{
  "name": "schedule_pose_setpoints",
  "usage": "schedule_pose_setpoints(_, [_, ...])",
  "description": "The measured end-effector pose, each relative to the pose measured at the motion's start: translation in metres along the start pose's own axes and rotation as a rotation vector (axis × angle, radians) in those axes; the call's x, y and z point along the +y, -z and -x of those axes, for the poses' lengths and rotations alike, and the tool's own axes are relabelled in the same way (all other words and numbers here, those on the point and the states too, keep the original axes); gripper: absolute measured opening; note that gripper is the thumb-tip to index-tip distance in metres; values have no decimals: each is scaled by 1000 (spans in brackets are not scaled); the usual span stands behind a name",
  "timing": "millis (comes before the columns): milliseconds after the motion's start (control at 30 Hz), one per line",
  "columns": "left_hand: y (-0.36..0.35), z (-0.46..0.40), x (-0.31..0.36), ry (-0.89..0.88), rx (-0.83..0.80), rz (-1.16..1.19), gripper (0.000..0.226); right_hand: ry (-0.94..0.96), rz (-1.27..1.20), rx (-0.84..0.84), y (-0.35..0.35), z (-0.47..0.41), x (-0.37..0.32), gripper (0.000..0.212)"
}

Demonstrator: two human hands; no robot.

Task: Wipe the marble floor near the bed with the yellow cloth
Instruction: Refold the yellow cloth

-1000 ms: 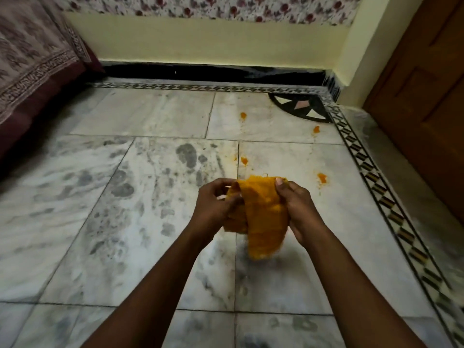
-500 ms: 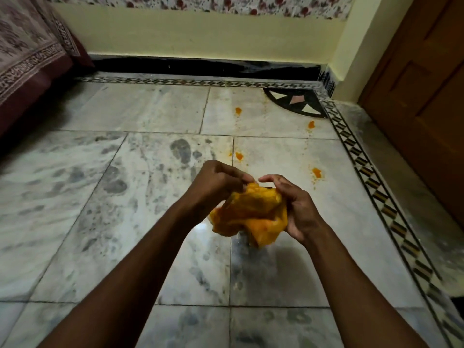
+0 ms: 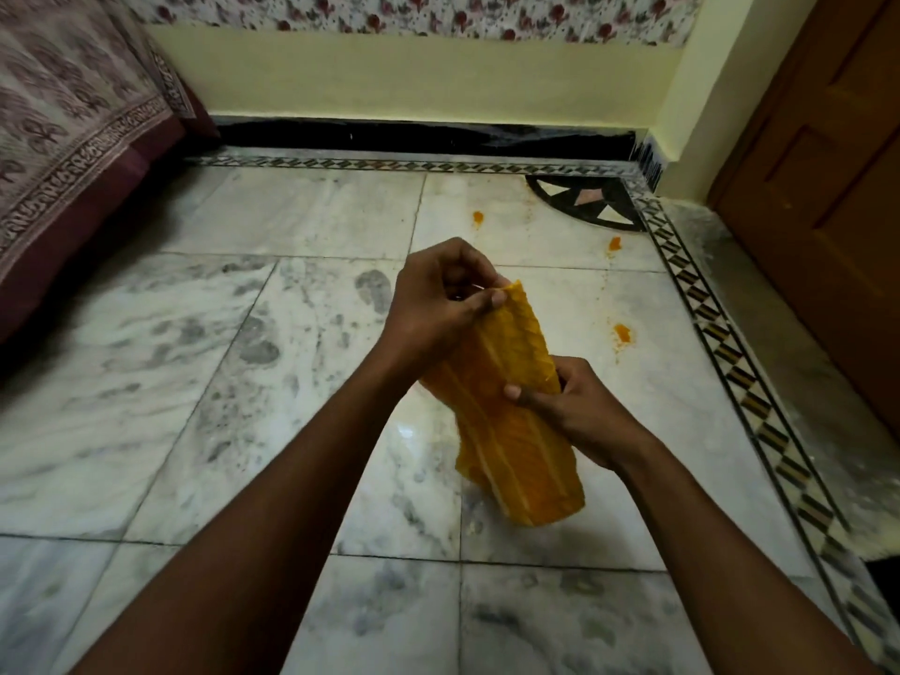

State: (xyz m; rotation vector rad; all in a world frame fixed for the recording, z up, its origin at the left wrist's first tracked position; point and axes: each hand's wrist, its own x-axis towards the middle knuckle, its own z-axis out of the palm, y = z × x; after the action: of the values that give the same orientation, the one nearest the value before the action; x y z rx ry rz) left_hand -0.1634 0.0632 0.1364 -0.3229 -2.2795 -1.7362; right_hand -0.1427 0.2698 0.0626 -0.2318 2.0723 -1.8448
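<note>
The yellow cloth hangs stretched lengthwise above the marble floor, held by both hands. My left hand pinches its top corner between thumb and fingers. Lower down, my right hand grips the cloth's right edge at mid-length. The loose bottom end dangles just above the tiles. Three orange stains lie on the floor beyond the hands: one stain to the right, a second stain farther back, and a third stain near the corner inlay.
The bed with a patterned cover stands at the left. A wooden door is at the right. A patterned border strip runs along the floor's right side, with a dark fan inlay in the corner.
The cloth was bunched into a ball between both hands half a second ago; now it is pulled out long. My left hand rose and my right hand dropped lower along the cloth.
</note>
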Motion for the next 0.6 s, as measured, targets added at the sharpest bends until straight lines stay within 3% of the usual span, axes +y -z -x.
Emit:
schedule_pose_setpoints(100, [1,-3,-15,131,135,41,30,22,-7,58,4,3,-13,41])
schedule_pose_setpoints(167, [5,5,-29,456,198,119,50,16,-44,102,4,6,-23,49])
schedule_pose_setpoints(233, [1,23,-40,804,63,182,66,18,-98,128,5,7,-33,47])
schedule_pose_setpoints(333, [-17,56,-39,1090,-72,421,71,-12,-143,157,9,8,-43,45])
schedule_pose_setpoints(467, [-35,74,-42,1169,42,758,68,-63,-192,157,10,12,-47,42])
schedule_pose_setpoints(600, [-49,78,-39,1032,278,610,36,-81,-232,162,10,14,-47,42])
